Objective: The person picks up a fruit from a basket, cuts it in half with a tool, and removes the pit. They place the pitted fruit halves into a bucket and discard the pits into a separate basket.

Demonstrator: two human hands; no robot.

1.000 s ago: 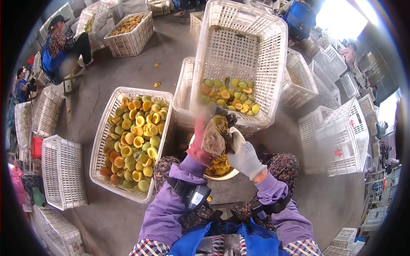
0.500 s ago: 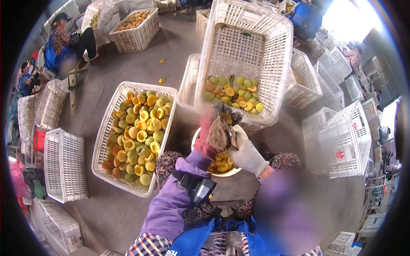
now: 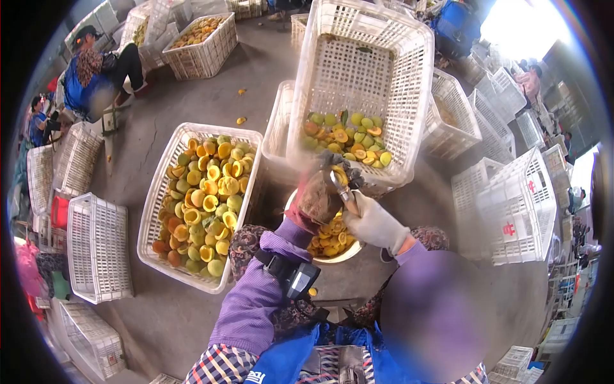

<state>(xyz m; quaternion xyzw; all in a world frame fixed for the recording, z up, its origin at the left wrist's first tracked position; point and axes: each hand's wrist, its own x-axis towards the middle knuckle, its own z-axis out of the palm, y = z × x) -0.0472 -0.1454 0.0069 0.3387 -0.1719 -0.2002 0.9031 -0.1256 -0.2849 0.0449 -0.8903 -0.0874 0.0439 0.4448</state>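
My left hand (image 3: 316, 197), in a worn reddish-brown glove with dark fingers, is closed around a yellow-fleshed peach (image 3: 341, 173). In a white glove, my right hand (image 3: 376, 225) grips a pitting knife (image 3: 347, 197) with a wooden handle and a curved metal head. The metal head touches or nearly touches the fruit; the exact contact is too small to tell. Below both hands stands a round white bucket (image 3: 337, 260) with yellow fruit pieces (image 3: 334, 238) in it. Just beyond is a tilted white crate (image 3: 409, 128) with green and orange peaches (image 3: 358, 137) at its near end.
A white crate (image 3: 146, 240) full of halved and whole peaches (image 3: 204, 198) stands to my left. Stacked crates (image 3: 511, 211) are on the right, more crates (image 3: 99, 246) on the far left. A seated person (image 3: 93, 73) is at upper left. Fruit bits (image 3: 241, 120) lie on the floor.
Both hands have turned slightly, so the peach and the knife's metal head now show more plainly. My right hand has shifted a little right, uncovering more of the bucket's contents.
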